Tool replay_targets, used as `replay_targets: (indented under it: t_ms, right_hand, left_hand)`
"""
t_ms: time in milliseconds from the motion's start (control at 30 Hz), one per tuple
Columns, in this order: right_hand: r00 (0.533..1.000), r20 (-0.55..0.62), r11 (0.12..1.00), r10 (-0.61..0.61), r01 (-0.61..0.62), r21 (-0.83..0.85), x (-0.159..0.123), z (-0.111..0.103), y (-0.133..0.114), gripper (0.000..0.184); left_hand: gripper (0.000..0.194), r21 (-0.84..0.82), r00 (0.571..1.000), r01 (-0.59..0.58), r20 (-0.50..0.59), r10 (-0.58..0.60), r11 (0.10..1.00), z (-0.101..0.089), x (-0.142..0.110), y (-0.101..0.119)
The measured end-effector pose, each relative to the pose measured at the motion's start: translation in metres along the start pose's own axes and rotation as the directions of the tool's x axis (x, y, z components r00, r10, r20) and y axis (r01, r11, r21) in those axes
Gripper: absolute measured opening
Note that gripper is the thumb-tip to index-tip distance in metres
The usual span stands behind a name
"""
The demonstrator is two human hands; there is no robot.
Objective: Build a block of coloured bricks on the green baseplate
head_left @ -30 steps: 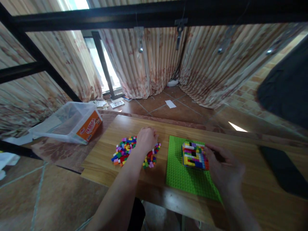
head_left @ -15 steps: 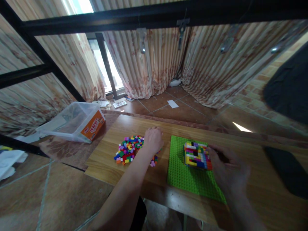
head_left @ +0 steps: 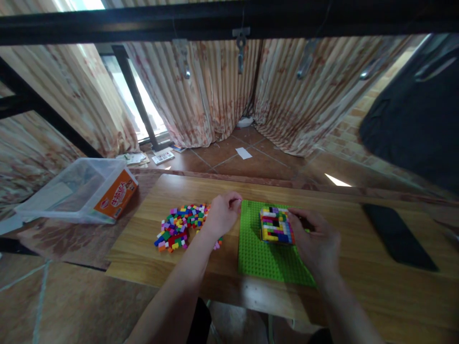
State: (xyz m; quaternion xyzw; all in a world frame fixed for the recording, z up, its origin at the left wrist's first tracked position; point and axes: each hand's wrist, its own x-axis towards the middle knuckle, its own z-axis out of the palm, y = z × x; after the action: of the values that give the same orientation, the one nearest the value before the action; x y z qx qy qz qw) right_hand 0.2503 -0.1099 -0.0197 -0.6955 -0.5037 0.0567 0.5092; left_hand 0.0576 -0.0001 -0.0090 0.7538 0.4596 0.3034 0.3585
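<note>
Pinched between the thumb and forefinger of my left hand [head_left: 223, 216] is something small and pinkish, seemingly a toy brick. That hand is above the table beside the baseplate's far left corner, right of a pile of loose toy bricks [head_left: 179, 224] that my wrist partly covers. On the green studded baseplate [head_left: 265, 265] is a block of many-coloured bricks [head_left: 275, 227], built in stacked layers. My right hand [head_left: 319, 241] grips the block's right side, thumb nearest me; its fingertips are partly hidden.
A dark phone-like slab [head_left: 398, 236] lies on the wooden table [head_left: 139, 248] to the right. Left of the table, a clear plastic box [head_left: 82, 217] with an orange label sits on the floor. A black metal bar [head_left: 215, 24] crosses above, with curtains [head_left: 208, 95] behind.
My left hand has moved from over the brick pile rightward to the baseplate's edge, a small pinkish piece now showing at its fingertips. My right hand stays at the block. The view has turned right.
</note>
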Motion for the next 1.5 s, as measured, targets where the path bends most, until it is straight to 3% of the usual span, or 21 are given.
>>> replay_targets:
  t_ms: [233,367,533,633,733,867,1000,1100,1233,1367,1500]
  right_hand:
    - [1.000,-0.017,1.000,-0.020,0.020,0.006,0.001,0.000,-0.003,0.019]
    - [0.999,-0.021,1.000,-0.026,0.026,0.013,0.001,0.000,-0.004,0.018]
    - [0.999,-0.014,0.999,-0.030,0.031,0.012,0.001,-0.001,-0.003,0.017]
    - [0.999,0.002,0.999,-0.047,0.047,0.026,0.000,0.001,-0.006,0.017]
    - [0.992,0.072,0.992,-0.106,0.101,0.070,-0.003,0.006,-0.011,0.017]
    - [0.948,0.206,0.967,-0.241,0.215,0.139,-0.005,0.013,-0.018,0.022]
    - [0.931,0.221,0.951,-0.290,0.254,0.174,-0.006,0.017,-0.018,0.019]
    - [0.944,0.234,0.956,-0.234,0.180,0.230,-0.008,0.019,-0.017,0.017]
    - [0.960,0.265,0.929,-0.088,-0.017,0.369,-0.010,0.018,-0.019,0.012]
    - [0.946,0.317,0.826,0.067,-0.231,0.514,-0.008,0.014,-0.021,0.008]
    - [0.950,0.222,0.705,0.221,-0.313,0.637,0.001,0.006,-0.017,0.011]
  left_hand:
    - [0.027,0.151,1.000,-0.012,0.022,0.009,0.988,0.004,-0.005,0.003]
    - [0.027,0.154,0.999,-0.016,0.040,0.010,0.988,0.006,-0.007,0.005]
    - [0.019,-0.049,0.999,-0.025,0.027,0.027,0.998,0.010,-0.003,-0.001]
    - [0.009,-0.249,0.997,-0.050,0.052,0.065,0.967,0.014,-0.002,-0.003]
    - [0.013,-0.384,0.988,-0.058,0.109,0.108,0.922,0.018,-0.005,0.000]
    - [0.018,-0.425,0.971,-0.090,0.163,0.174,0.901,0.022,-0.010,0.006]
    - [0.019,-0.440,0.952,-0.105,0.215,0.219,0.892,0.022,-0.013,0.010]
    - [0.021,-0.470,0.950,-0.065,0.241,0.199,0.880,0.021,-0.015,0.012]
    - [0.024,-0.557,0.944,0.005,0.276,0.180,0.830,0.016,-0.016,0.016]
    - [0.026,-0.617,0.944,0.029,0.276,0.182,0.787,0.014,-0.015,0.018]
    - [0.011,-0.501,0.950,-0.034,0.253,0.184,0.865,0.016,-0.014,0.014]
